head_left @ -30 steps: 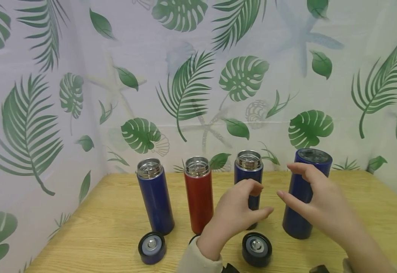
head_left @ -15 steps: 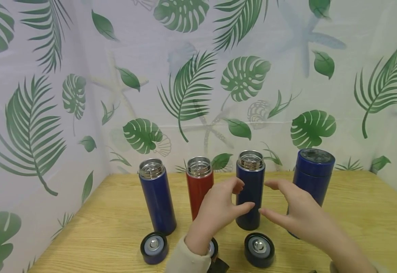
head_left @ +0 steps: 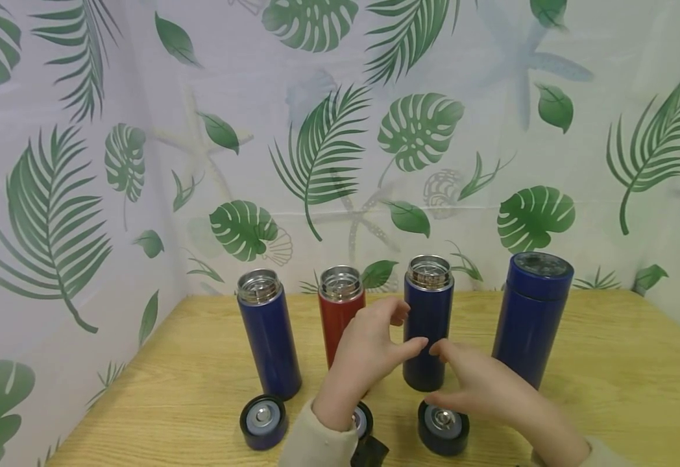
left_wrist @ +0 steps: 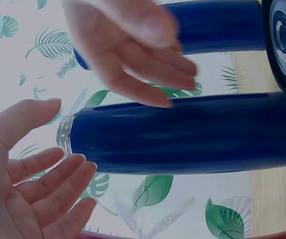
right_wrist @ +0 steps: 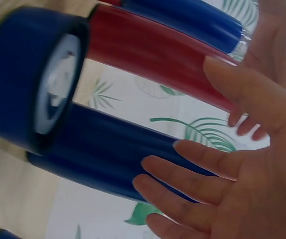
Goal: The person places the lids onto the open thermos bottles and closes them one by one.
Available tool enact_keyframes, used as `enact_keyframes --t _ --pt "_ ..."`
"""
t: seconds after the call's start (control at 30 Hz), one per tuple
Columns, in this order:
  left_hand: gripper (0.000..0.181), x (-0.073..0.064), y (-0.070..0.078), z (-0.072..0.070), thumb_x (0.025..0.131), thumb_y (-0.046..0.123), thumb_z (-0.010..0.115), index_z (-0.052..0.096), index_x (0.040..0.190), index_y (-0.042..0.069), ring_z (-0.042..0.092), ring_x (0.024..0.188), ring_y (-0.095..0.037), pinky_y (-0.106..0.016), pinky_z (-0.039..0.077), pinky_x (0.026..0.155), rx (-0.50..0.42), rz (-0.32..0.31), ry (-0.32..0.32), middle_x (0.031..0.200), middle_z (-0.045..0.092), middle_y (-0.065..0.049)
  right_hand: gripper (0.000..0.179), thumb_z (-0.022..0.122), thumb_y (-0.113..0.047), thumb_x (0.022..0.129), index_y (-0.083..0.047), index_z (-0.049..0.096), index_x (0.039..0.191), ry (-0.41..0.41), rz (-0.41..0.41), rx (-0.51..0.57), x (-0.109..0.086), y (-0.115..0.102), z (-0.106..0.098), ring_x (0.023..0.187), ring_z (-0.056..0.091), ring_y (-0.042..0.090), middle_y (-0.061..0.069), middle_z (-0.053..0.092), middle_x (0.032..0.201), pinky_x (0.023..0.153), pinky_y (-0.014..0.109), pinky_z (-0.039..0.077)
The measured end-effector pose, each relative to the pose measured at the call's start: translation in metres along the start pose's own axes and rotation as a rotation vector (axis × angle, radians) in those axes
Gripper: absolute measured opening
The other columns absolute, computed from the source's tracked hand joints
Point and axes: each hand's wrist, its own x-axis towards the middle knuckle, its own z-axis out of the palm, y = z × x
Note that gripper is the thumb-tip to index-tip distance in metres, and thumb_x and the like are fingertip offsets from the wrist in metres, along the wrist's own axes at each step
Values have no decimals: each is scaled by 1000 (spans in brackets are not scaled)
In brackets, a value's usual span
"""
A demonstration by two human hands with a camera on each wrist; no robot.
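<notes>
My left hand (head_left: pixel 369 347) hovers in front of the red thermos bottle (head_left: pixel 334 324), fingers loosely bent and holding nothing. Right of it stands an uncapped dark blue bottle (head_left: pixel 424 324), its steel neck bare. My right hand (head_left: pixel 486 379) is in the air above an upturned lid (head_left: pixel 444 431), thumb and fingers spread apart. In the right wrist view that lid (right_wrist: pixel 28 79) lies clear of the fingers (right_wrist: pixel 183 174). The left wrist view has the blue bottle (left_wrist: pixel 183 134) between both hands, neither gripping it.
Another uncapped blue bottle (head_left: pixel 270 344) stands at the left, with its upturned lid (head_left: pixel 264 421) in front. A third lid (head_left: pixel 362 418) is partly hidden by the left sleeve. A capped blue bottle (head_left: pixel 533 318) stands at the right on the wooden table (head_left: pixel 159 389).
Both hands have moved left; the right one came away from the capped bottle, then down toward the lid in front of the uncapped dark blue bottle. Bottles and lids stay in place.
</notes>
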Motion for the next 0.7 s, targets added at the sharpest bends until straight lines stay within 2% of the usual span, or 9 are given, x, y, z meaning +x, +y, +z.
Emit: enact_keyframes --t 0.3,0.43,0.57,0.7 --pt "36 2 0 3 75 28 71 58 102 8 57 88 -11 -24 46 73 12 -18 -16 97 60 -2 63 78 -30 63 3 51 110 -164 -22 -23 5 14 16 91 55 30 14 57 104 72 43 45" --pt "35 2 -1 3 75 28 71 58 102 9 57 88 -11 -24 46 72 11 -20 -15 97 60 -2 65 79 -29 62 2 51 111 -251 5 -31 6 17 21 89 56 27 11 58 104 71 42 45" --pt "35 2 -1 3 75 28 71 58 101 9 56 88 -11 -24 46 72 10 -20 -14 97 60 -2 66 80 -26 60 2 51 113 -289 13 -51 6 18 25 87 55 24 8 59 101 71 40 45" --pt "36 2 -1 4 75 29 71 58 102 9 56 88 -11 -24 46 73 7 -31 -22 98 60 -2 63 80 -23 59 -3 52 112 -325 14 -57 5 19 29 77 51 18 2 57 90 65 35 44"
